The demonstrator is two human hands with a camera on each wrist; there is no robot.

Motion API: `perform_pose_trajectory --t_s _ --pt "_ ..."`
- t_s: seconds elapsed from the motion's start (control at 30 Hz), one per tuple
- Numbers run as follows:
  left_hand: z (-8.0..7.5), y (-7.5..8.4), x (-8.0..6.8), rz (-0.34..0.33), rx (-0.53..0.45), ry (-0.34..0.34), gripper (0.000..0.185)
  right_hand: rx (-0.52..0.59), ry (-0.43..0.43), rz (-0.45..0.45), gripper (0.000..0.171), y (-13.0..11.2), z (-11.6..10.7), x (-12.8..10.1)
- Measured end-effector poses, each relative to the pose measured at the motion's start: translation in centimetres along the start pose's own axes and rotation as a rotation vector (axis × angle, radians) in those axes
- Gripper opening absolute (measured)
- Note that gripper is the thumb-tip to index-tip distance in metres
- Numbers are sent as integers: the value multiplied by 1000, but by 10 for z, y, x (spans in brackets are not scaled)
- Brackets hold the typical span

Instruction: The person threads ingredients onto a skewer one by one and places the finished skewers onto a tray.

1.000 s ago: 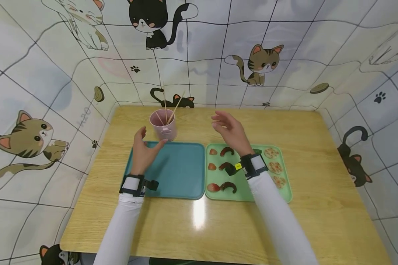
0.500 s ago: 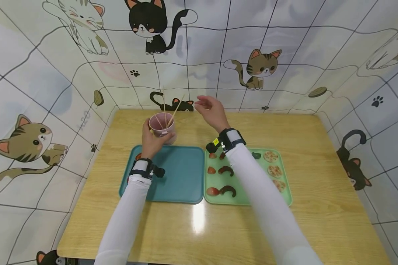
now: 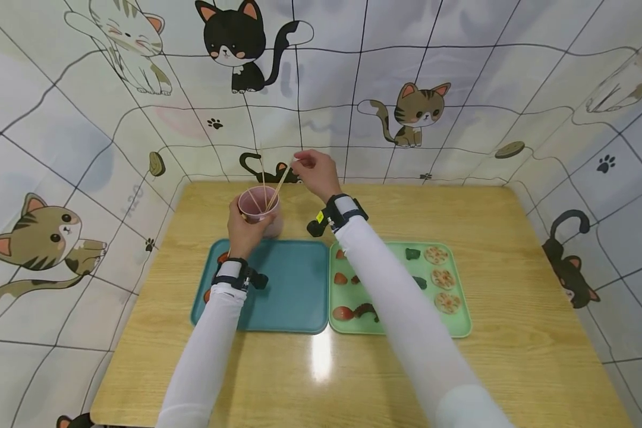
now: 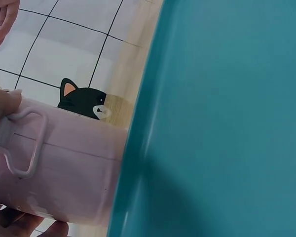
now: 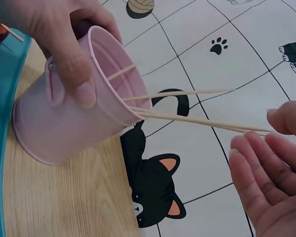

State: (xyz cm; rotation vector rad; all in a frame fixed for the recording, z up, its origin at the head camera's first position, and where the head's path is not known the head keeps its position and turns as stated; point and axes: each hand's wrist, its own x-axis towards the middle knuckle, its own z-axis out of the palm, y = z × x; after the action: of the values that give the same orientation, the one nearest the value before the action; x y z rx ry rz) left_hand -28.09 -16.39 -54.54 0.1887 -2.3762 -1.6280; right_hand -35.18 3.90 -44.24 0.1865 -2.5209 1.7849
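Fingers of my left hand (image 3: pixel 244 229) are curled round the pink cup (image 3: pixel 259 209), gripping its side; the right wrist view shows my thumb lying over the rim by the little handle. That cup stands on the wooden table (image 3: pixel 513 285) just behind the far edge of the blue tray (image 3: pixel 294 291), near the back wall with its cat drawings. Several thin wooden sticks (image 5: pixel 187 94) stand in the cup and lean out over the rim toward my other hand.

My right hand (image 3: pixel 312 169) is up behind and to the right of the cup, thumb and fingertips brought together on the tip of one stick (image 3: pixel 281 179). In the right wrist view the stick's end reaches my fingertip and the remaining fingers are loosely bent beside it, so the pinch looks light.

Right beside the blue tray lies a green tray (image 3: pixel 460 324), the two touching edge to edge. It carries red strawberry pieces (image 3: pixel 343 313), dark curled pieces (image 3: pixel 366 309), and round lotus root slices (image 3: pixel 443 278) along its right side. My right sleeve crosses over the green tray's left part and hides some of the food
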Motion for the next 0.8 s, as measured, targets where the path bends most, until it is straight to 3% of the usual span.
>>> perform_pose_trajectory --t_s 0.27,0.57,0.8 --pt "-3 -1 2 17 11 1 93 -3 65 -61 31 -4 18 0" --pt "-1 -2 -4 -6 12 -11 94 -111 106 -16 27 -8 33 4" --pt "-1 -4 -2 -5 0 -11 92 -41 46 -63 23 -15 34 -4"
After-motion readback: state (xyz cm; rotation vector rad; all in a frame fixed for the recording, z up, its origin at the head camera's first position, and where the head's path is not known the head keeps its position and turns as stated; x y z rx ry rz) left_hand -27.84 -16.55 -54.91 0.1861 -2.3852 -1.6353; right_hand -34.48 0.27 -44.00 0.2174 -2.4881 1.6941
